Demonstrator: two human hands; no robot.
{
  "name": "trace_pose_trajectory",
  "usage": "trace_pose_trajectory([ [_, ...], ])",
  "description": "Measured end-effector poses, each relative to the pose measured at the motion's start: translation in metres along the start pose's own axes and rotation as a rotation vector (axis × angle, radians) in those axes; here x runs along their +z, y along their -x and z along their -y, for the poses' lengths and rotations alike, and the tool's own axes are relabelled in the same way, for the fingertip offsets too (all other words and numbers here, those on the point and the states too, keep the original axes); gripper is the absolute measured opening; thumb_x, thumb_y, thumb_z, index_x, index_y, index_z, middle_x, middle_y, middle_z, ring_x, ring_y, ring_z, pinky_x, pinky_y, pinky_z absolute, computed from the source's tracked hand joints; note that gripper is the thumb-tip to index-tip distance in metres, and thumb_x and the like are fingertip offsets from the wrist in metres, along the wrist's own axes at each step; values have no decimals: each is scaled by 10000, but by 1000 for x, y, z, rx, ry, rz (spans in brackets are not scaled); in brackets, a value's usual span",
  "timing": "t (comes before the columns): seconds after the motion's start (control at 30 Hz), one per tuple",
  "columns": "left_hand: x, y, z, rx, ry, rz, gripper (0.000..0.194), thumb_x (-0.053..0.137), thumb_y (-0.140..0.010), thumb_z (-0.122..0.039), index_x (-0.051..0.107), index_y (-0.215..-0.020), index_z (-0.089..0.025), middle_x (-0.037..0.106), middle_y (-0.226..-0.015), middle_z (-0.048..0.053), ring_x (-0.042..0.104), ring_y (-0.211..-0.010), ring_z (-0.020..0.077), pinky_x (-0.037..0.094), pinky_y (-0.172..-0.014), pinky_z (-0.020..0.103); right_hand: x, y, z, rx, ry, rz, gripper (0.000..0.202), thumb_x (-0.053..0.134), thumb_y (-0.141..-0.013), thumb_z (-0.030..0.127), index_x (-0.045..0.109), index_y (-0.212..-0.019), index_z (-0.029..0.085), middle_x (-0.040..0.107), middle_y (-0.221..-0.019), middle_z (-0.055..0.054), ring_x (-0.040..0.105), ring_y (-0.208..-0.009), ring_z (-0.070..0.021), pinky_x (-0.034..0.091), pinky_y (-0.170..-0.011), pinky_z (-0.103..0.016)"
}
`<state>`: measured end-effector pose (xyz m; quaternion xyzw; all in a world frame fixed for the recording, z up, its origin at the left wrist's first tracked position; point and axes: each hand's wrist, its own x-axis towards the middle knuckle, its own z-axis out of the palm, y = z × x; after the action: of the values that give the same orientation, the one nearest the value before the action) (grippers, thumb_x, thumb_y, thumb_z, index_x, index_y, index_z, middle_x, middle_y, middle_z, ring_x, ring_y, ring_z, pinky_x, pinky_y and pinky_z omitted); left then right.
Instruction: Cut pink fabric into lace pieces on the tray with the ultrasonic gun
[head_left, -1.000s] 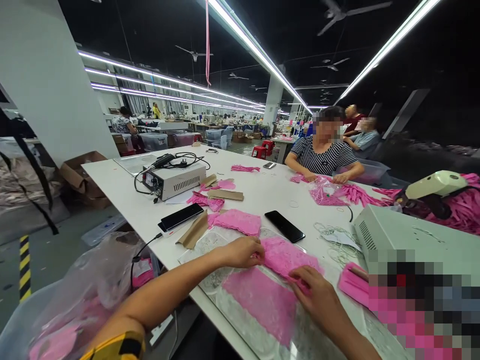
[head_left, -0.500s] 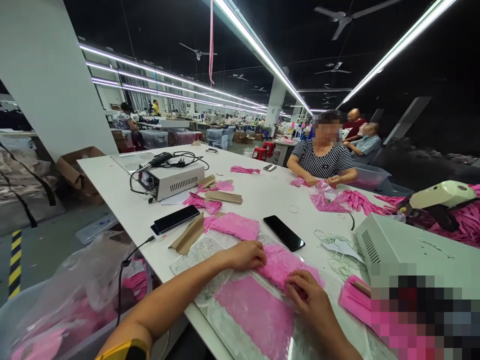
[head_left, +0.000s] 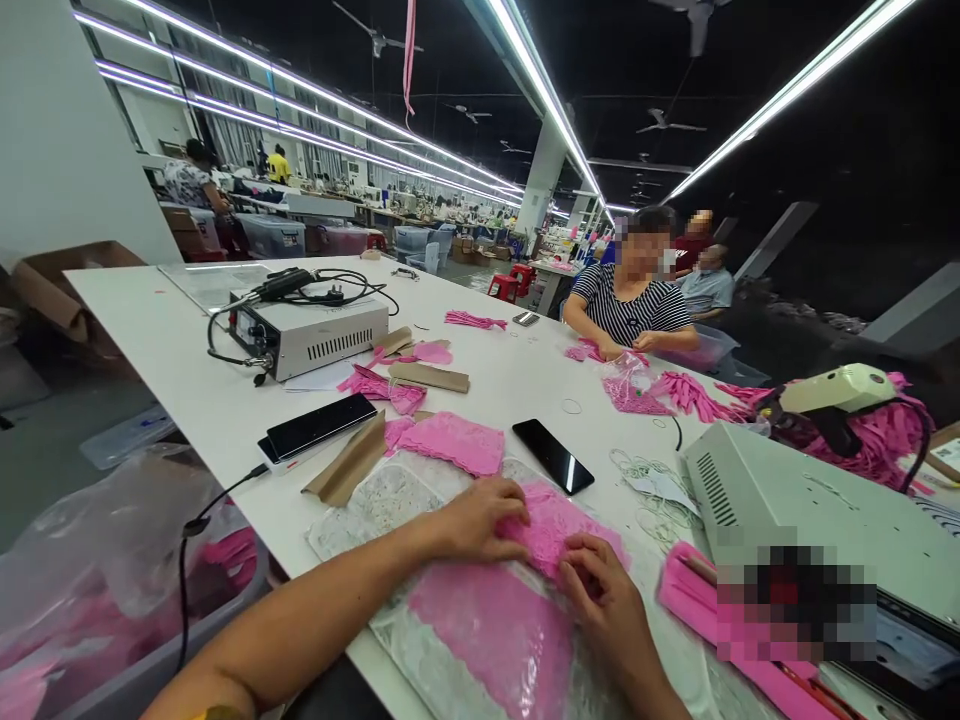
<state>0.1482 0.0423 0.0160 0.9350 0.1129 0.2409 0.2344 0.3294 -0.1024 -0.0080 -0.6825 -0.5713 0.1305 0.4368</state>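
Note:
A stack of pink lace-like fabric pieces [head_left: 559,520] lies between my hands on clear plastic. My left hand [head_left: 484,520] has its curled fingers closed on the stack's left end. At the near right edge, my right hand [head_left: 600,590] pinches the fabric, thumb and index finger close together. Closer to me, a flat pink piece [head_left: 491,630] shows through a clear plastic bag [head_left: 420,650]. A second pink stack [head_left: 454,443] rests just beyond my left hand. The fingertips at the fabric edge are partly hidden.
Past my hands lie a black phone [head_left: 553,456] and tangled pale elastic bands [head_left: 652,495]. A grey box with cables [head_left: 330,340] stands at left, a pale green machine [head_left: 810,510] at right. Across the table [head_left: 480,350], a person in a striped top [head_left: 634,300] handles pink pieces.
The camera view has turned and shifted slightly, so the table sits further left. Both hands stay at the pink stack; my left fingers have spread a little along its edge.

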Motion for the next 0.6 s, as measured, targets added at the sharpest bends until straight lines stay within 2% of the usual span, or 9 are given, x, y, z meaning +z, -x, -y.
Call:
trace_pose_trajectory([
  [0.07,12,0,-7,36,-92,-26,366,757,-736,-423,655,-972,-161,614,-1105,105,569,-1047,247,410,-954,373,1,0,-1,4,9,3,334,561,-816,483,690,-709,194,622,-1003,-121,619,-764,-194,512,-639,-292],
  [0.2,26,-4,-8,91,-259,-51,113,659,-778,-252,633,-841,-162,633,-1059,83,572,-987,231,399,-935,387,2,0,-3,6,11,-16,342,566,-817,488,694,-711,189,617,-995,-127,622,-767,-197,508,-628,-292],
  [0.27,26,-5,-3,78,-274,-83,58,614,-768,-155,629,-825,-155,635,-1044,83,569,-963,223,402,-914,381,1,0,-3,3,9,-31,350,560,-819,488,688,-696,186,617,-982,-130,621,-767,-201,502,-612,-290],
  [0.4,19,-3,4,64,-282,-166,146,557,-787,-89,641,-888,-153,632,-1002,81,566,-942,209,417,-873,355,-4,-1,1,-22,24,-38,335,554,-830,468,675,-691,187,616,-969,-128,622,-799,-214,502,-607,-292],
  [0.5,19,-3,6,75,-262,-209,143,548,-815,-89,650,-884,-162,636,-966,71,573,-904,196,436,-833,330,-7,-3,11,-73,73,-61,258,582,-820,438,677,-831,198,616,-1003,-115,610,-846,-217,517,-683,-315],
  [0.6,22,-5,5,85,-227,-228,138,534,-853,-111,654,-887,-170,633,-926,65,578,-855,181,455,-790,303,-2,-7,28,-85,136,-65,289,638,-765,392,647,-986,207,629,-1011,-92,579,-742,-190,508,-689,-331],
])
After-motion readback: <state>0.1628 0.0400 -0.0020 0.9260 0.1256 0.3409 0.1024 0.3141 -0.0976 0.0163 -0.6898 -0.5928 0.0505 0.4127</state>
